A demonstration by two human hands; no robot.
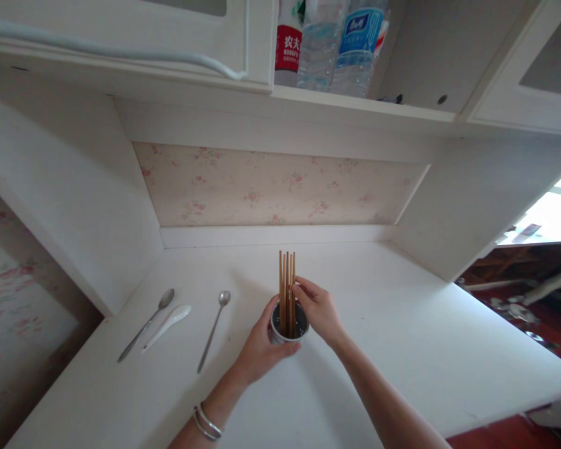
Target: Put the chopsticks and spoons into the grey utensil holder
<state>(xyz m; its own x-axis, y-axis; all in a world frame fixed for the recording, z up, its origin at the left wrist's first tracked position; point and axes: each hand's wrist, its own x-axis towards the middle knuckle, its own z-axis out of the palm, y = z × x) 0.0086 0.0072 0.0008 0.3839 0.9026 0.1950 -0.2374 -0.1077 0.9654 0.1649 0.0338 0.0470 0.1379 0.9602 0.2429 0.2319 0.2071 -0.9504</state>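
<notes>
Head view: your left hand [263, 348] is curled snug round the cup [302, 324], chopsticks [284, 308] standing in it, well in from the left edge of the worktop [402, 337]. Your right hand [321, 312], just right of them, pinches the rightmost one.

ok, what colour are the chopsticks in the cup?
The chopsticks are golden brown; the head view, the only one, shows it.
</notes>
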